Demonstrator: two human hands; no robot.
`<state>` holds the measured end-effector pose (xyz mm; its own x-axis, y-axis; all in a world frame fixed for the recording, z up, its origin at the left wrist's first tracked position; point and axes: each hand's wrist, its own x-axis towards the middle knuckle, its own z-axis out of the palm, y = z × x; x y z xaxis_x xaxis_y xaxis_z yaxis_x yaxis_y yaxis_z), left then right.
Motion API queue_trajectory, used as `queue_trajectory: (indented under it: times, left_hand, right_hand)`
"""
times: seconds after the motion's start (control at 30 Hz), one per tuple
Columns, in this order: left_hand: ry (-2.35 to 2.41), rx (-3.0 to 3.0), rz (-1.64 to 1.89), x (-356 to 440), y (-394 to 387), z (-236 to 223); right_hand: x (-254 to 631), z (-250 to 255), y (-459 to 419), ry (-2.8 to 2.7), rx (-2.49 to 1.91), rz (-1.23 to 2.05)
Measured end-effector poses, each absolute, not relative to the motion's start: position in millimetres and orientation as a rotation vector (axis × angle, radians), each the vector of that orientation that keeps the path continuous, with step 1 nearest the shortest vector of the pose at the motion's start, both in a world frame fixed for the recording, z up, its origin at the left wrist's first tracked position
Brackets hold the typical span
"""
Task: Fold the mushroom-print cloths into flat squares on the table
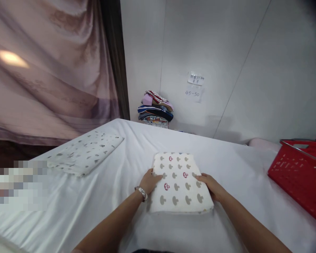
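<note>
A folded white cloth (pixel 177 189) printed with grey and a few red mushrooms lies in front of me on the white sheet. My left hand (pixel 150 182) grips its left edge, thumb on top and the other fingers mostly hidden beneath or behind the side. On the opposite edge my right hand (pixel 210 186) holds it in the same way, its thumb over the print. The cloth is a thick, neat rectangle. A silvery bracelet (pixel 141 193) circles my left wrist.
To the left lies another folded white cloth (pixel 88 153) with small grey prints. A red plastic basket (pixel 300 175) with a metal handle stands at the right. Stacked fabrics (pixel 155 109) rest by the wall, beside paper notes (pixel 196 79). A pinkish curtain (pixel 55 70) hangs at left.
</note>
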<state>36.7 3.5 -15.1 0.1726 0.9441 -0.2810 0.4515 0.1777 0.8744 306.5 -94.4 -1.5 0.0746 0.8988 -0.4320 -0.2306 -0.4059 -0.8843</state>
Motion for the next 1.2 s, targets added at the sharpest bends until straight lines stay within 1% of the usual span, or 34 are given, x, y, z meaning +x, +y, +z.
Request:
queue_trajectory:
  times: [0.2,0.3,0.37,0.43,0.53,0.6,0.67,0.73,0.9,1.03,1.2]
  left_hand:
    - [1.441,1.533,0.538,33.8,-0.8,-7.2]
    - [1.505,1.746,0.504,31.2,-2.1,0.4]
    - [1.546,1.973,0.561,32.4,-2.3,6.0]
    - [1.512,2.206,0.644,38.3,-4.4,10.3]
    - [1.314,2.468,0.584,54.8,-15.3,11.3]
    - [1.145,2.581,0.46,65.9,-26.9,7.7]
    - [1.013,2.652,0.369,73.0,-38.1,2.2]
    - [0.957,2.706,0.325,74.9,-45.6,-3.3]
    - [0.936,2.811,0.282,69.0,-49.3,-10.7]
    - [0.911,2.814,0.284,67.2,-49.6,-13.5]
    - [0.916,2.786,0.272,68.4,-48.0,-11.7]
  right_hand:
    - [311.4,-5.0,-93.5,-0.814,-1.572,1.402]
    - [314.5,1.3,-92.0,-0.989,-1.789,1.306]
    - [315.3,8.6,-89.1,-1.188,-2.039,1.113]
    - [312.0,17.0,-84.6,-1.412,-2.197,0.785]
    - [295.5,27.8,-74.9,-1.715,-2.023,0.367]
    - [279.4,31.6,-66.4,-1.843,-1.855,0.24]
    - [265.5,31.8,-56.3,-1.921,-1.791,0.191]
    - [259.2,27.5,-45.2,-1.991,-1.822,0.165]
    - [278.7,-0.3,-22.0,-1.957,-2.227,0.209]
    - [294.2,-19.0,-15.9,-1.932,-2.263,0.202]
    - [291.1,-10.8,-15.2,-1.951,-2.299,0.236]
